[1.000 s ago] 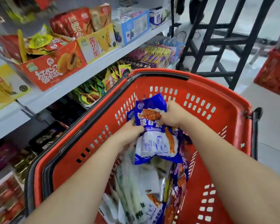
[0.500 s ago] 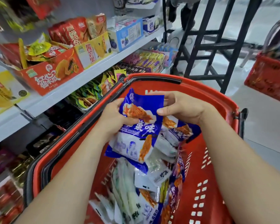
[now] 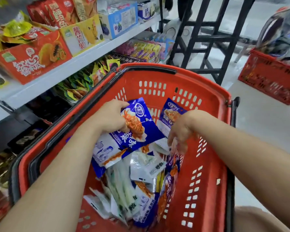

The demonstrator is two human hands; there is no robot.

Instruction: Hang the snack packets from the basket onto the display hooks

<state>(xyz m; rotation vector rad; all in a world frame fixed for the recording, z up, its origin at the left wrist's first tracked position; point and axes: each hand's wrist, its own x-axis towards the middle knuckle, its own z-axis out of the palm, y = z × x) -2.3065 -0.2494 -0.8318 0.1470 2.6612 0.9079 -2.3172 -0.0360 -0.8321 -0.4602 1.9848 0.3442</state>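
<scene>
Blurry shelves (image 3: 90,53); basket (image 3: 201,84) packets (image 3: 139,196) half-buried.

- Just one view here: a head-worn camera looking forward and steeply down into the red basket (image 3: 214,97), with both forearms coming in from the bottom edge.
- It's pretty close. The basket fills most of the picture, with the left hand (image 3: 110,117) and right hand (image 3: 181,129) near the middle.
- It's wide-angle, so the shelves (image 3: 90,54) slant along the left side and the floor (image 3: 266,131) shows on the right.
</scene>
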